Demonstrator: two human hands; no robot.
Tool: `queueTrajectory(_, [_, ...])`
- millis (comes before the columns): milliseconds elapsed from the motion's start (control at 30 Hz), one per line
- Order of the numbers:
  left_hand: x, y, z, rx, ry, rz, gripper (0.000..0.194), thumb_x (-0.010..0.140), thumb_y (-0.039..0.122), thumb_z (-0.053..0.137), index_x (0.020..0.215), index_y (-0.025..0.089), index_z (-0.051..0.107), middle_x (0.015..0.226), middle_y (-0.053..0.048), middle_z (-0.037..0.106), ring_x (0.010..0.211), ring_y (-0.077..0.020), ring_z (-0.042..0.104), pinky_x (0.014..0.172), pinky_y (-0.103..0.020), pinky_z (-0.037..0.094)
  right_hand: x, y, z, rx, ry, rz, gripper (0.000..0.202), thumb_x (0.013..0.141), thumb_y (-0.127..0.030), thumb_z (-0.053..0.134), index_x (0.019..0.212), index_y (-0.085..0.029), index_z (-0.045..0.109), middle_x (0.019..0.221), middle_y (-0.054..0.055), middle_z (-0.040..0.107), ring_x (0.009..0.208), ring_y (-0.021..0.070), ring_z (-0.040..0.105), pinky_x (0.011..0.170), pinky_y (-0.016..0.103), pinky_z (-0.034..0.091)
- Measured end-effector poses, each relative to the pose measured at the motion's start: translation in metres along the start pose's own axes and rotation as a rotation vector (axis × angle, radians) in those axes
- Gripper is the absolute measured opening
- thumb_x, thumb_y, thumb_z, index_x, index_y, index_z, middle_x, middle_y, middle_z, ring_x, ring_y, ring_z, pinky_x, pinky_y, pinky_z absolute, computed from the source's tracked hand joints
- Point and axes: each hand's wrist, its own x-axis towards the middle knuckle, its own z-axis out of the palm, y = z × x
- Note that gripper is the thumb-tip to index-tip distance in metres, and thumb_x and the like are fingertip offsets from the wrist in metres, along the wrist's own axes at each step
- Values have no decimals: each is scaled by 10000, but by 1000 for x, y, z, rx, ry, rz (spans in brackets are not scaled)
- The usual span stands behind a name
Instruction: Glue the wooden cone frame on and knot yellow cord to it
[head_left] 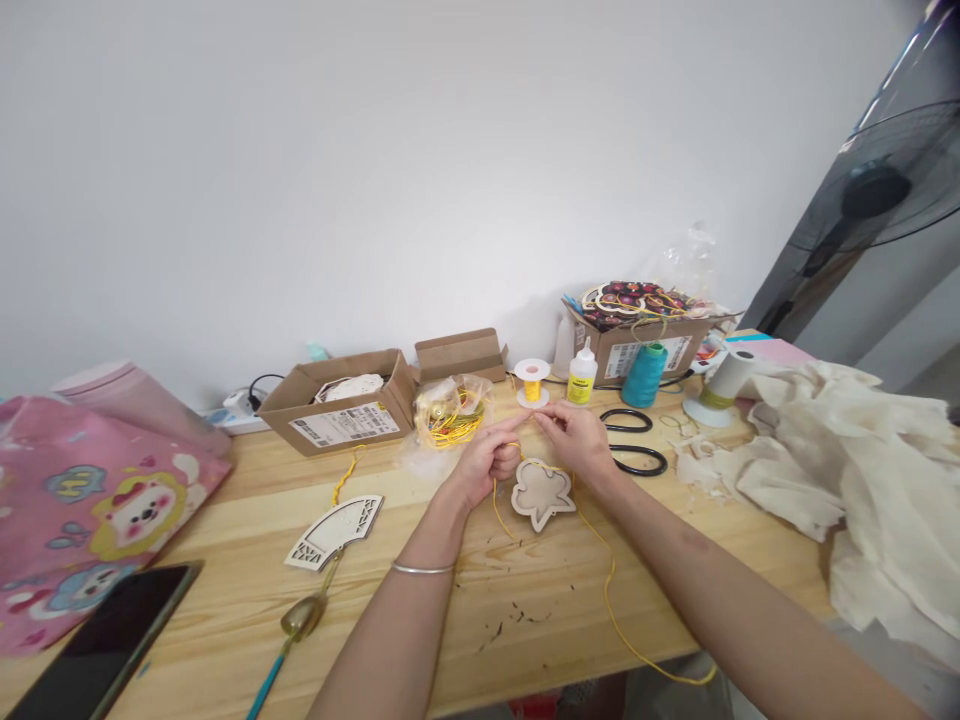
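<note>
My left hand (487, 462) and my right hand (577, 440) meet above a wooden table (225, 600), both pinching a thin yellow cord (611, 590). The cord loops down under the hands and trails off the table's front edge at the right. A flat cloud-shaped wooden cutout (541, 493) hangs or rests just below the fingers, apparently on the cord. A small white spool of yellow cord (532, 382) stands just behind the hands.
A fan-shaped wooden cutout (334, 532) and a paintbrush (289, 640) lie left. Behind are cardboard boxes (341, 405), a bag of yellow cord (452, 412), glue bottle (581, 375), teal thread cone (643, 375) and black scissors (634, 440). Cream cloth (847, 470) lies right; a phone (105, 645) and pink fabric (82, 500) left.
</note>
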Motion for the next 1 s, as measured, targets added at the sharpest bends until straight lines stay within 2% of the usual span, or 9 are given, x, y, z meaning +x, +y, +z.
queueTrajectory(133, [-1, -1, 6, 104, 15, -6, 537, 697, 194, 469, 1223, 166, 365, 425, 114, 136, 356, -37, 103, 360, -164, 61, 1, -5, -3, -110, 29, 48, 208, 741, -325, 459, 747, -217, 638, 701, 10, 620, 567, 106, 506, 477, 205, 289])
queueTrajectory(233, [-1, 0, 7, 80, 9, -11, 544, 695, 190, 470, 1227, 175, 358, 426, 114, 123, 354, -38, 101, 363, -167, 54, 2, -6, -4, -125, 44, 52, 191, 725, -303, 465, 684, -190, 614, 657, 9, 605, 554, 103, 495, 478, 205, 280])
queueTrajectory(367, [0, 1, 2, -74, -2, 10, 542, 702, 176, 456, 1232, 199, 343, 430, 110, 84, 358, -47, 77, 357, -173, 53, 5, -1, -2, -5, 39, 109, 202, 737, -292, 439, 687, -176, 597, 644, 3, 594, 522, 94, 472, 472, 201, 291])
queueTrajectory(533, [0, 1, -4, -178, -23, 33, 510, 703, 166, 443, 1208, 187, 373, 437, 102, 74, 370, -54, 66, 353, -178, 50, 4, 0, 9, 267, -31, 50, 258, 749, -329, 433, 735, -146, 613, 618, 13, 590, 510, 95, 466, 474, 198, 338])
queueTrajectory(667, [0, 0, -3, -144, -25, 22, 523, 689, 171, 446, 1208, 174, 375, 435, 104, 83, 359, -50, 74, 348, -170, 55, 0, -1, 18, 347, -69, 50, 253, 740, -321, 452, 797, -155, 634, 644, 10, 611, 526, 97, 489, 495, 201, 363])
queueTrajectory(867, [2, -2, 4, -26, -16, 5, 585, 691, 173, 437, 1258, 195, 292, 414, 113, 119, 340, -43, 94, 351, -168, 58, -3, -1, 18, 371, -50, 84, 263, 742, -331, 458, 820, -161, 643, 666, 18, 625, 547, 103, 501, 521, 214, 384])
queueTrajectory(1000, [1, -2, 9, 57, 5, 18, 641, 683, 171, 449, 1282, 224, 230, 414, 118, 134, 338, -37, 97, 358, -161, 53, -3, -5, 17, 446, -22, 164, 254, 718, -333, 477, 790, -151, 639, 679, 29, 630, 549, 108, 505, 528, 221, 395])
